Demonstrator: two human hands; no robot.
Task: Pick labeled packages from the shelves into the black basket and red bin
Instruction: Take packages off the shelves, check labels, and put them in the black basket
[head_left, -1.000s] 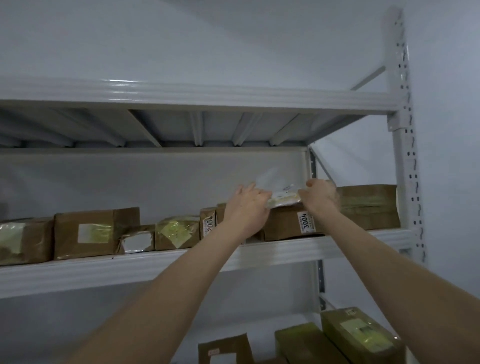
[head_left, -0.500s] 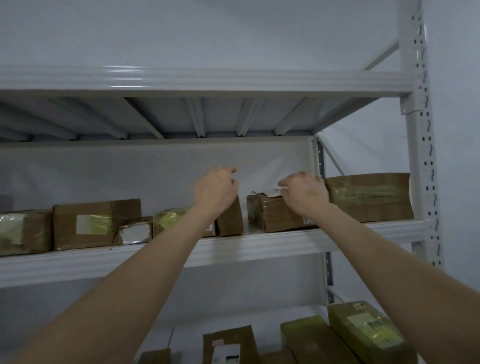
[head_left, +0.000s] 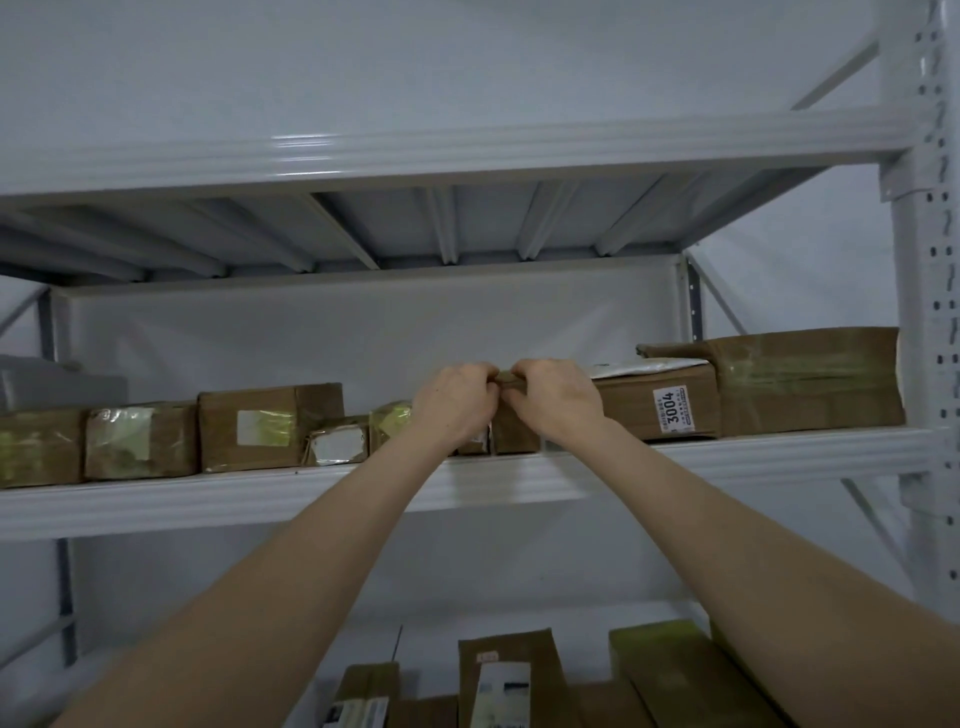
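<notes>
Up on the shelf (head_left: 779, 452), both hands, left (head_left: 453, 404) and right (head_left: 555, 401), grip one small brown package (head_left: 514, 435) between them.

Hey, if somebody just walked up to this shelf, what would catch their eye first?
Probably the left hand and right hand meeting at the middle of the shelf, fingers closed over the top of a small brown package. Next, just right of them, the box whose white label reads 3004.

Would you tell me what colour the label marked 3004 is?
White with black digits, on the brown box; label shows best in the head view.
</notes>
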